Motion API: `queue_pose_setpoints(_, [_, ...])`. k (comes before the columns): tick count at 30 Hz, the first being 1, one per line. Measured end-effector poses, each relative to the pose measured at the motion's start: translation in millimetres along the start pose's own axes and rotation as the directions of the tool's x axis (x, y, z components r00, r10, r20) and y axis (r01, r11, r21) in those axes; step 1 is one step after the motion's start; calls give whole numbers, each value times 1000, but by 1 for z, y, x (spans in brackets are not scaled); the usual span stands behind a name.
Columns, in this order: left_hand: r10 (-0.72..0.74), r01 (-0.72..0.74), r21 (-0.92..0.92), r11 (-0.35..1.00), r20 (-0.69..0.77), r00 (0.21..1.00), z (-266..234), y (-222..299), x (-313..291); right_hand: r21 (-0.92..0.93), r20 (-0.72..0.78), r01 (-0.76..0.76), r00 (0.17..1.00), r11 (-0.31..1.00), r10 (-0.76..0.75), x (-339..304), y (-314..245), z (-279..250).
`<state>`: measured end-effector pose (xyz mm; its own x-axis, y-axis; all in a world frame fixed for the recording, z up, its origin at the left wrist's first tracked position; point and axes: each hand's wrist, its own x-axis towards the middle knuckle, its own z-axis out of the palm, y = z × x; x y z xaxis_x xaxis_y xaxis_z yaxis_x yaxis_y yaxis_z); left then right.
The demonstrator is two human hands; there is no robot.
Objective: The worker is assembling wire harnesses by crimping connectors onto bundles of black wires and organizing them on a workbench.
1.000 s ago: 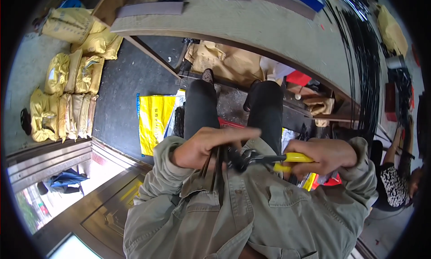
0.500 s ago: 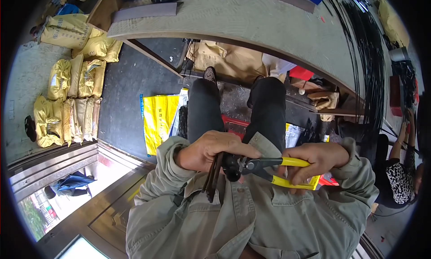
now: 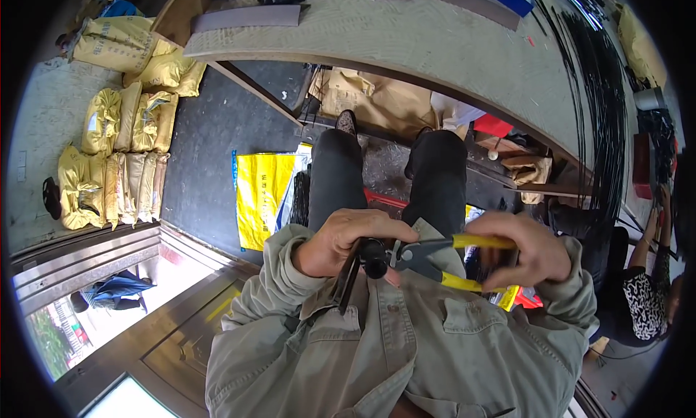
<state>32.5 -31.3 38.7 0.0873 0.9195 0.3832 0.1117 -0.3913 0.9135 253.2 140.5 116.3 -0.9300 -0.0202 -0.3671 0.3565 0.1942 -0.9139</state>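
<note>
My left hand (image 3: 341,238) is closed around a black part with a round knob-like end (image 3: 375,261) and several thin dark strips (image 3: 345,284) hanging below the fingers. The thumb lies along the top of the part. In my right hand (image 3: 535,253) is a pair of yellow-handled cutting pliers (image 3: 464,241), its handles spread apart. The pliers' jaws point left and meet the black part beside my left hand. Whether they grip it is hidden. Both hands are over my lap, close to my chest. My right fingers are partly blurred.
A long workbench (image 3: 406,30) spans the far side, with black rods (image 3: 598,106) at its right. Yellow sacks (image 3: 119,186) are stacked at left. A yellow bag (image 3: 259,193) lies by my left leg. Another person's patterned sleeve (image 3: 645,309) shows at far right.
The pliers' handles have spread wider, and my right hand has opened and risen slightly with them. My left hand keeps its hold on the black part. The whole view has shifted a little.
</note>
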Motion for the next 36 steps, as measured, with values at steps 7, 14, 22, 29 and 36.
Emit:
queue_pose_setpoints(7, [-64, 66, 7, 998, -166, 984, 12, 4, -4, -860, -227, 3, 894, 511, -386, 18, 5, 29])
queue_pose_setpoints(14, [-91, 111, 63, 992, -261, 961, 10, 7, -2, -920, -193, 9, 859, 392, -473, 24, 7, 18])
queue_pose_setpoints(22, [-60, 99, 91, 991, -366, 929, 9, 2, -5, -953, -180, -27, 850, 301, -496, 36, -1, 14])
queue_pose_setpoints(29, [-38, 108, 114, 988, -498, 867, 17, -1, -9, -837, -329, -2, 801, 547, -500, 54, 31, 42])
queue_pose_setpoints(36, [-210, 159, -146, 976, -470, 858, 15, -6, -23, -692, -403, 194, 695, 695, -595, 85, 77, 67])
